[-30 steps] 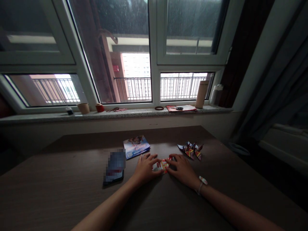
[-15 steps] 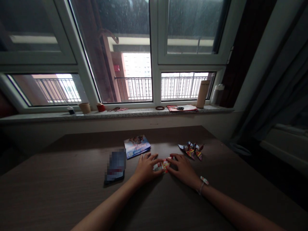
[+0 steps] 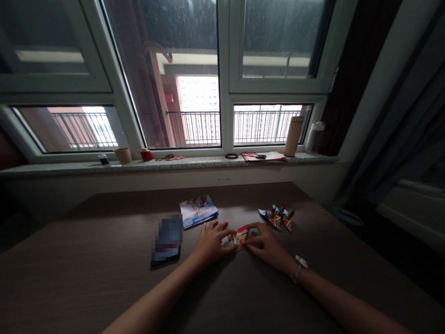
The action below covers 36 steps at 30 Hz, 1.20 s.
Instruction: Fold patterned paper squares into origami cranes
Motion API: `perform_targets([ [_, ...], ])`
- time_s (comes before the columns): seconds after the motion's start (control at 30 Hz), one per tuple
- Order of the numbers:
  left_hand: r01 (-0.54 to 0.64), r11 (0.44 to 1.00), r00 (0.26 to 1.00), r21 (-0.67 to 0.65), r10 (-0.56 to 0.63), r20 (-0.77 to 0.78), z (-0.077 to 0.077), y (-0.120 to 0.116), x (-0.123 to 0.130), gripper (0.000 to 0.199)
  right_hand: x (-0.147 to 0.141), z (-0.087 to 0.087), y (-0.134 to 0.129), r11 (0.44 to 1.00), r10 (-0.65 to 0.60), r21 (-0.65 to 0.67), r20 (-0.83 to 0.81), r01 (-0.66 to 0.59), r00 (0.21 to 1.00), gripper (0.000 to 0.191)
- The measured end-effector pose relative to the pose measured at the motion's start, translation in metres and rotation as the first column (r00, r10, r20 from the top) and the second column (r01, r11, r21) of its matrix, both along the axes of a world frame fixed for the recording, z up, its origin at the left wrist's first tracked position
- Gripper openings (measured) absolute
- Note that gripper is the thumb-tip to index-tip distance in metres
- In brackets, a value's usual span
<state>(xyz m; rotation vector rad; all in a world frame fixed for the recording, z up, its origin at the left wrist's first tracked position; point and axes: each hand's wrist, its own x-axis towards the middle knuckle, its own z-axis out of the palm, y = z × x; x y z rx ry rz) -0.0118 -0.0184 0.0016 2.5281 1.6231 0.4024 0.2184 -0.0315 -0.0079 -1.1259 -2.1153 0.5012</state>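
Nearest to the camera, in the lower middle of the frame, the two bare forearms reach forward over the dark wood-grain worktop [image 3: 86,283]. The left grip [image 3: 212,243] and the right grip [image 3: 267,248] are close together, and both are closed on a small red and white folded paper [image 3: 237,238], which lies on the worktop between them. A pale band [image 3: 298,268] is around the right wrist. Left of the left grip lies a dark, blurred flat object [image 3: 166,241], and just behind it is a colourful booklet [image 3: 198,211]. To the right, a little farther, are small folded paper figures [image 3: 276,218]. At the top, a stone window sill [image 3: 194,162] carries a tall tan flask [image 3: 294,136].
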Motion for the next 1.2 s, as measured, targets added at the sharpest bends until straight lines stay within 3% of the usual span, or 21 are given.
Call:
perform_targets([
  [0.67,0.005,1.0,1.0,-0.018,-0.005,0.029,0.001,0.001,-0.001,0.045,-0.003,0.003,0.002,0.968,-0.252,0.022,0.128,0.251,0.959,0.02],
  [1.2,0.008,0.999,1.0,-0.032,-0.007,0.012,0.005,0.0,0.0,0.045,-0.001,-0.005,0.012,0.961,-0.276,0.078,0.157,0.266,0.948,0.027],
])
